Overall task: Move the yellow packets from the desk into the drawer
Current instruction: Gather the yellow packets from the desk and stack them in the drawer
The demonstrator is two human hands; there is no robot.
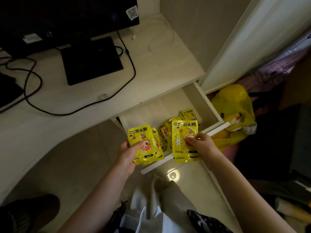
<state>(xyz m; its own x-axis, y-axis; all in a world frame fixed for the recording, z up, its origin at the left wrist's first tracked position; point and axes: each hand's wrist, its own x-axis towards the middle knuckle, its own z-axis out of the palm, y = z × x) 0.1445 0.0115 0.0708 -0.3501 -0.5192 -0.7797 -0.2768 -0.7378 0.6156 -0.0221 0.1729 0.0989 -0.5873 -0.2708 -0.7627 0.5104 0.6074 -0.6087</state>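
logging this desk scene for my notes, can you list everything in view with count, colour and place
yellow packets in left hand: a small stack, count unclear, yellow, over the drawer's front left
yellow packets in right hand: a few, count unclear, yellow, over the drawer's front
loose yellow packets: a pile, yellow, inside the drawer
drawer: one, cream, pulled open under the desk
desk: one, cream, upper left
monitor: one, black, back of desk
monitor base: one, black, on desk
cables: several, black, across desk
plastic bag: one, yellow, on floor right of drawer
left hand: grip on its stack
right hand: grip on its packets
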